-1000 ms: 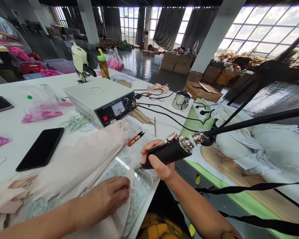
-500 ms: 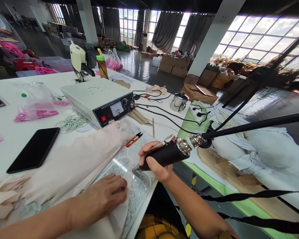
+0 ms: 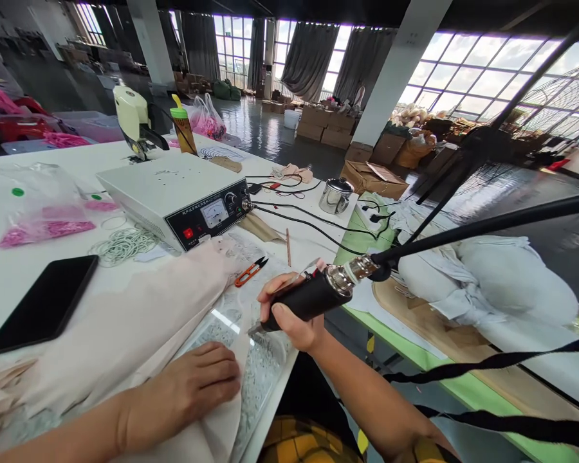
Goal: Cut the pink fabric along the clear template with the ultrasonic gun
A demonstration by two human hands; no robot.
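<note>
My right hand (image 3: 293,318) is wrapped round a black ultrasonic handpiece (image 3: 305,301), whose metal tip points down to the left. That tip is at the edge of the pale pink fabric (image 3: 139,321), over a clear sheet (image 3: 263,360); whether it touches the cloth I cannot tell. Lying flat on the fabric, left of the tip, is my left hand (image 3: 193,386), with its fingers stretched out and nothing held. Orange thread snips (image 3: 249,272) rest beyond the right hand. A thick black cable (image 3: 468,228) runs from the handpiece's rear end to the upper right.
A white control box (image 3: 174,199) with a dial stands behind the fabric. Left of it are a black phone (image 3: 43,302), pale elastic loops (image 3: 124,246) and a bag of pink pieces (image 3: 48,218). A metal mug (image 3: 336,195) is at the far right, near piled white fabric (image 3: 502,270).
The view has turned a little to the right, so the scene sits further left. My left hand's fingers lie slightly flatter. My right hand keeps its grip on the handpiece.
</note>
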